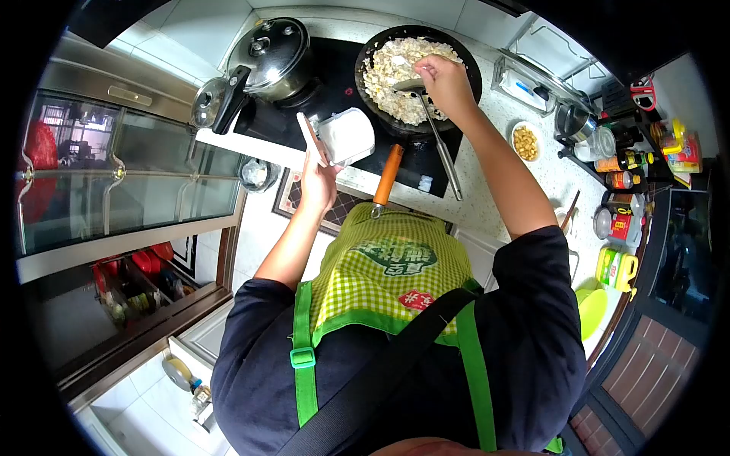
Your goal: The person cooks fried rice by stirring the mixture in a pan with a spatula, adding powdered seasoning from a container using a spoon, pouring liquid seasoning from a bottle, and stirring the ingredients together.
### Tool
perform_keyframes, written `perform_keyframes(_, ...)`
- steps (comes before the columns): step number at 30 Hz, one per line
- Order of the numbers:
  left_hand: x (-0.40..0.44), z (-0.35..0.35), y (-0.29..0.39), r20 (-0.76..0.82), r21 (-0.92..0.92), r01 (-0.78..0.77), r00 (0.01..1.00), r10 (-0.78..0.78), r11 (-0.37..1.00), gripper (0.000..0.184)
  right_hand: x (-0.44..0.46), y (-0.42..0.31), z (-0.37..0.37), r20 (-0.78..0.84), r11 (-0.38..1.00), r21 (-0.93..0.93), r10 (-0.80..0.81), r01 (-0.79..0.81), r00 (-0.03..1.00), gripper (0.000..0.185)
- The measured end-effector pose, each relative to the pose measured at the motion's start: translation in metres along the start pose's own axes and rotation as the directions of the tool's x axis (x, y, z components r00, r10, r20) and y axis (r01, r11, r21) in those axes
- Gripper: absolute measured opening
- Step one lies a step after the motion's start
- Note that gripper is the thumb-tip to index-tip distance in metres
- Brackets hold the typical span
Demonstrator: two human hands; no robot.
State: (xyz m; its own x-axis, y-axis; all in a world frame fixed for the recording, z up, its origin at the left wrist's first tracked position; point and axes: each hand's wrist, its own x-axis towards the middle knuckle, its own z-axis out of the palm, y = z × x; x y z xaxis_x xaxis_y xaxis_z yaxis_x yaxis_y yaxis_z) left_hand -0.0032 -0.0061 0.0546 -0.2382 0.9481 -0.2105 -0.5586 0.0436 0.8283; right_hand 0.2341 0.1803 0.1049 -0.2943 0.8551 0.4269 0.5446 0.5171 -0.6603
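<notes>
My left hand (319, 181) grips a white lidded container (347, 138) over the front of the cooktop; its lid (310, 137) stands raised. Above the wok (474, 80), my right hand (444, 82) has its fingertips pinched together; whatever is between them is too small to make out. Chopped pale food (391, 72) covers much of the wok's inside. A metal spatula (436, 135) rests with its blade in the food, its handle slanting out over the rim towards me, just below my right hand. The wok's wooden handle (389, 175) points at my apron.
A lidded pressure cooker (272, 64) stands at the back left of the black cooktop (338, 57). On the right counter are a bowl of yellowish pieces (525, 142), several sauce bottles (620, 162) and a yellow-green jug (617, 268). A glass jar (257, 174) stands at left.
</notes>
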Motion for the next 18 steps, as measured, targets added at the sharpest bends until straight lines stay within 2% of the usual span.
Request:
perform_keyframes(2, 0.002, -0.001, -0.003, 0.012, 0.01, 0.006, 1.0, -0.006, 1.0, 0.036, -0.006, -0.006, -0.007, -0.02, 1.0, -0.005, -0.019, 0.019, 1.0, 0.009)
perform_keyframes(4, 0.007, -0.004, -0.009, 0.032, -0.014, 0.032, 0.999, -0.032, 0.999, 0.033, -0.014, -0.021, -0.023, -0.036, 0.978, 0.175, 0.12, -0.112, 0.992, 0.01)
perform_keyframes(5, 0.008, -0.004, -0.011, 0.035, -0.013, 0.036, 0.999, -0.035, 0.999, 0.033, -0.019, -0.031, -0.033, -0.039, 0.978, 0.174, 0.123, -0.115, 0.992, 0.01)
perform_keyframes(7, 0.009, 0.0, -0.015, 0.019, 0.008, 0.037, 0.999, -0.037, 0.999, 0.034, -0.031, -0.059, -0.06, 0.113, 0.824, 0.506, 0.228, -0.254, 0.967, 0.012)
perform_keyframes(8, 0.005, 0.01, -0.011, 0.022, 0.01, 0.04, 0.999, -0.041, 0.999, 0.034, -0.037, -0.073, -0.071, 0.239, 0.807, 0.492, 0.236, -0.327, 0.942, 0.013)
perform_keyframes(9, -0.001, 0.029, -0.003, -0.006, 0.016, 0.048, 0.999, -0.048, 0.999, 0.036, -0.048, -0.079, -0.071, 0.234, 0.807, 0.491, 0.242, -0.329, 0.942, 0.013)
perform_keyframes(11, -0.004, 0.039, -0.002, -0.025, 0.024, 0.064, 0.998, -0.063, 0.998, 0.037, -0.068, -0.092, -0.065, 0.278, 0.793, 0.538, 0.153, -0.286, 0.948, 0.01)
perform_keyframes(13, -0.001, 0.03, -0.013, 0.124, 0.1, 0.033, 0.991, -0.046, 0.994, 0.056, -0.081, -0.101, -0.06, 0.266, 0.894, 0.378, 0.143, -0.24, 0.953, 0.006)
perform_keyframes(15, 0.002, 0.029, -0.018, 0.107, 0.136, 0.068, 0.991, -0.083, 0.988, 0.054, -0.09, -0.099, -0.047, 0.221, 0.918, 0.345, 0.124, -0.197, 0.967, 0.008)
perform_keyframes(17, 0.003, 0.034, -0.018, 0.183, 0.018, 0.095, 0.978, -0.096, 0.995, 0.036, -0.098, -0.098, -0.039, 0.24, 0.92, 0.343, 0.111, -0.191, 0.964, 0.008)
perform_keyframes(18, 0.002, 0.035, -0.018, 0.18, 0.015, 0.105, 0.978, -0.106, 0.994, 0.036, -0.101, -0.098, -0.037, 0.235, 0.92, 0.341, 0.116, -0.194, 0.965, 0.008)
